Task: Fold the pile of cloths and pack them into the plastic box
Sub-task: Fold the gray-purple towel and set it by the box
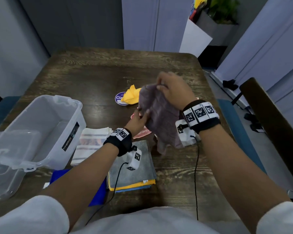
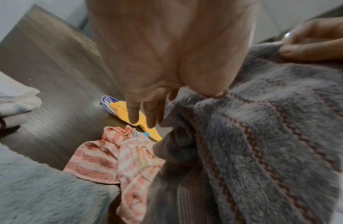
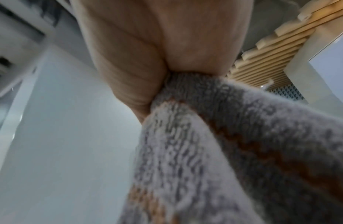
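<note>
**Towel (image 1: 159, 115) aloft above the tabletop (image 1: 91, 73)**

Fluffy grey pile with brown zigzag stripes, the towel hangs in loose folds between both hands. The right hand (image 1: 174, 93) has its grip clamped on the top edge. The left hand (image 1: 138, 119) pinches a side edge, thumb pressed into the fleece. Only the left wrist view shows the crumpled pink striped cloth (image 2: 97, 159) underneath. The clear plastic box (image 1: 78, 115) stands open at the left, well apart. The right wrist view is blurred.
</note>
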Available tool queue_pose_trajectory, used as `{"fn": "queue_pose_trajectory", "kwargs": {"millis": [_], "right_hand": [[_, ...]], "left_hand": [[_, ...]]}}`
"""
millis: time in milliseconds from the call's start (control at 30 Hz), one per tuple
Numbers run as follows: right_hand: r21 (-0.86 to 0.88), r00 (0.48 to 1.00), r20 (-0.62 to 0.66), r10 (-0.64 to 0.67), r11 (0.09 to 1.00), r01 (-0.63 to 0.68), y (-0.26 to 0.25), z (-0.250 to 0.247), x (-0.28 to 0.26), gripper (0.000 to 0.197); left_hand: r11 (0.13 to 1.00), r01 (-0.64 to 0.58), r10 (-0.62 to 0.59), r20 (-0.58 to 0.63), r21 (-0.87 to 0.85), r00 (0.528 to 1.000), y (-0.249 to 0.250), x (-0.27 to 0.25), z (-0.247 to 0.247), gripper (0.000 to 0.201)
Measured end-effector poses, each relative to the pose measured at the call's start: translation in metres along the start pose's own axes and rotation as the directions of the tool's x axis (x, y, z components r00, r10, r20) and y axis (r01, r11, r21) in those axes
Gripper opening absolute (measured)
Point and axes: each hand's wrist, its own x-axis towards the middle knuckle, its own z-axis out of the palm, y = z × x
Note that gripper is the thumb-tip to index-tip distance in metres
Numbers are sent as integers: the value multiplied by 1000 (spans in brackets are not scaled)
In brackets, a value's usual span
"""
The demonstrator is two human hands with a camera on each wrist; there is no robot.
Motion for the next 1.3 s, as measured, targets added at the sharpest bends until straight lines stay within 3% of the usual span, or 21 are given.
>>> {"fn": "queue_pose_trajectory", "kwargs": {"millis": [67, 200, 300, 433, 533, 700, 800, 900, 967, 1067, 1200, 1300], "right_hand": [[97, 992, -124, -24, 995, 36, -19, -16, -3, 8], [275, 970, -242, 10, 960, 59, -40, -24, -20, 7], [368, 974, -219, 66, 930, 20, -36, -13, -38, 7], [515, 985, -127, 116, 857, -35, -24, 7, -60, 8], [631, 991, -33, 128, 772, -79, -23, 17, -68, 10], [707, 921, -20, 388, 657, -261, -12, 27, -71, 16], [661, 950, 3, 313, 712, -236, -12, 27, -69, 31], [623, 948, -57, 314, 752, -212, -12, 28, -63, 13], [626, 939, -86, 332, 751, -208, -14, 24, -59, 10], [528, 958, -117, 262, 834, -163, -19, 16, -55, 17], [482, 980, -118, 162, 872, -86, -29, 4, -50, 22], [535, 988, -91, 128, 843, -60, -34, -6, -52, 22]], "left_hand": [[997, 4, -6, -19, -77, 1000, 9, -4, -5, 97], [957, 27, -57, -95, -290, 994, 30, -9, -14, 61], [923, -141, 67, -210, -357, 975, 51, -6, -29, 41], [945, -267, 244, -140, -189, 960, 73, -7, -40, 37], [951, -287, 282, -60, -114, 958, 76, -10, -36, 18], [908, -414, 411, -53, -65, 910, 86, -24, -30, 14], [863, -503, 502, -32, -42, 864, 92, -28, -32, 12], [840, -542, 541, -28, -40, 841, 97, -28, -38, 12], [827, -560, 562, -33, 58, 826, 98, -27, -44, 18], [820, -528, 549, -45, 219, 835, 94, -26, -51, 21], [895, -446, 446, 27, -25, 894, 103, -32, -55, 30], [864, -472, 443, 180, 176, 878, 101, -25, -59, 39]]}}
